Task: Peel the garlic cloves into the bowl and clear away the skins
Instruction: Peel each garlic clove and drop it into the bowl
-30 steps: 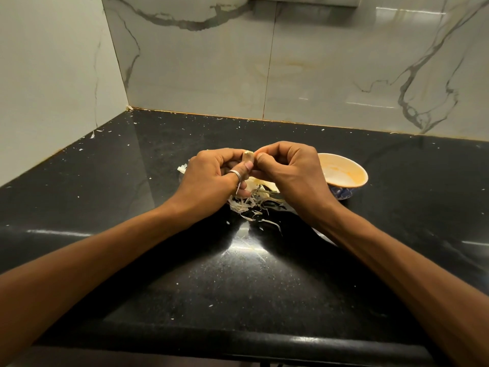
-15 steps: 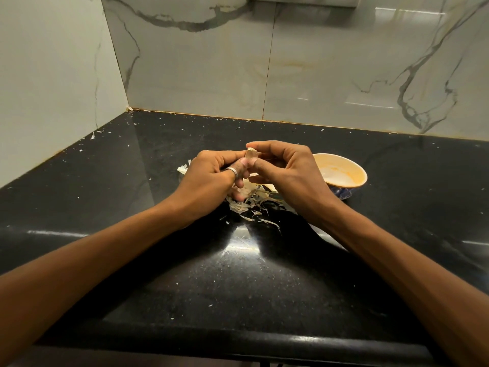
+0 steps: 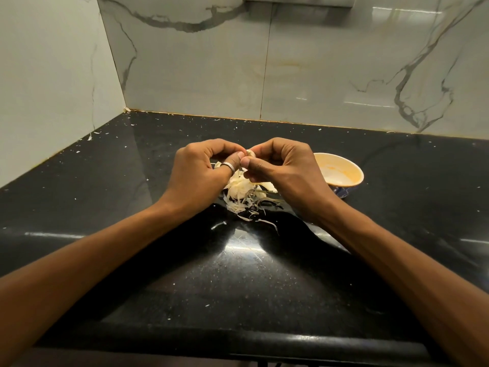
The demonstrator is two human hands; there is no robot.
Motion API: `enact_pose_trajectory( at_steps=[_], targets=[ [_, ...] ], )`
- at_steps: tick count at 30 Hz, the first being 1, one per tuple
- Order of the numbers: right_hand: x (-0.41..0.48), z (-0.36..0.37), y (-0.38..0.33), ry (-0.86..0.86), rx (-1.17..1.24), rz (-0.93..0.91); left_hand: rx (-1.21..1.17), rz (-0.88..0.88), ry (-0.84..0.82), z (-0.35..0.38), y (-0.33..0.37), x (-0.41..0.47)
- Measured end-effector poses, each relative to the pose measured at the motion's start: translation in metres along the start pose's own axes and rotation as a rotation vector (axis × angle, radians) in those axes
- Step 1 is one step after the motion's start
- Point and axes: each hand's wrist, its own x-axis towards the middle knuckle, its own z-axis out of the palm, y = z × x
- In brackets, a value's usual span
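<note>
Hands raised over skins | left hand, right hand grips pinch garlic clove

No legible text, labels, brands, numbers or signs: none on the bowl, the table or the marble wall tiles

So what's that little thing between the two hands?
A garlic clove, pinched between the left hand and right hand, above the skin pile. The head view shows it.
</note>
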Motion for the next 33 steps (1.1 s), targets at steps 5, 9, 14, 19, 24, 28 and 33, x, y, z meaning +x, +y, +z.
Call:
enact_pose_trajectory(
  at_steps=[5,9,14,19,24,28,33],
  targets=[
    [-0.0001,0.0003,0.0004,-0.027,0.011,0.01,-0.026,0.013,-0.005,-0.0034,0.0012,0.0044],
    [-0.0018,0.0006,0.0002,-0.003,-0.173,-0.067,-0.052,0.033,-0.041,-0.0048,0.0011,0.0051],
    [-0.0035,0.0031,-0.002,0.066,-0.351,-0.159,-0.01,0.074,-0.049,-0.0049,0.0017,0.004],
    [-0.0047,0.0031,-0.0073,0.076,-0.397,-0.184,-0.018,0.089,-0.068,-0.0063,0.002,0.0044],
    [-0.007,0.0004,-0.0087,0.052,-0.401,-0.194,0.005,0.134,-0.082,-0.0068,0.0019,0.0034],
    [-0.0072,0.0027,-0.0077,0.061,-0.452,-0.227,0.022,0.167,-0.083,-0.0047,0.0025,0.0008],
    [-0.0087,0.0022,-0.0057,0.072,-0.459,-0.228,0.039,0.193,-0.055,-0.0019,0.005,-0.0039]
  ],
)
